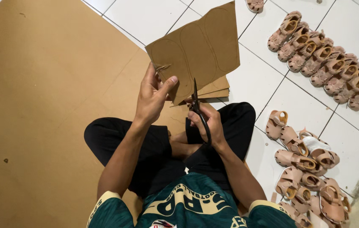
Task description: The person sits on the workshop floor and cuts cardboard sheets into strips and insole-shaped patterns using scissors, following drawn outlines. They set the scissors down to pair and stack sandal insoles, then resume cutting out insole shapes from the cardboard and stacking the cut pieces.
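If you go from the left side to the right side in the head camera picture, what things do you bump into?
Big brown cardboard sheet → left hand → cardboard piece with drawn sole outlines → small tan sandals on the white tiles.

One scissors [199,114], two hands [152,97], one traced cardboard piece [196,50]

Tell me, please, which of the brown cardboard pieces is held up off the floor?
The outlined cardboard piece, pinched by the left hand while the right hand works scissors; the stacked pieces and large sheet lie flat.

cardboard piece [196,46] brown | scissors [199,114] black | sandals [327,63] tan | floor tiles [145,17] white
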Available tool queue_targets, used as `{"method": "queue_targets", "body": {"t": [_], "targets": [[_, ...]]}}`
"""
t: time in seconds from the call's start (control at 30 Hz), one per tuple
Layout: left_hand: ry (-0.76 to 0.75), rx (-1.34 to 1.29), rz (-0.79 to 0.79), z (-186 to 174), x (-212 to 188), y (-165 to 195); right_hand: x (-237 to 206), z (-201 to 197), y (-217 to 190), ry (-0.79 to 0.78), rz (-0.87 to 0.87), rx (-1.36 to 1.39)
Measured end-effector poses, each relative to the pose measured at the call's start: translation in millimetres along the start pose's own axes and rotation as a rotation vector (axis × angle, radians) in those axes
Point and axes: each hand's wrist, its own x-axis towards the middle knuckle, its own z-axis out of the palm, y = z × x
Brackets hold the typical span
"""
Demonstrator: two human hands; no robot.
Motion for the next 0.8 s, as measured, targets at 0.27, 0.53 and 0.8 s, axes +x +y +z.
{"method": "queue_targets", "body": {"t": [0.27, 0.53, 0.8], "targets": [[-0.023, 0.000, -0.008, 4, -7, 19, -4, -2, -8, 0.021, -0.064, -0.087], [-0.042, -0.019, 0.010, 2, -8, 4, -11, -2, 3, 0.092, -0.063, -0.223], [0.028, 0.027, -0.031, 6, -8, -3, -15, -2, 3, 0.058, 0.031, -0.139]]}}
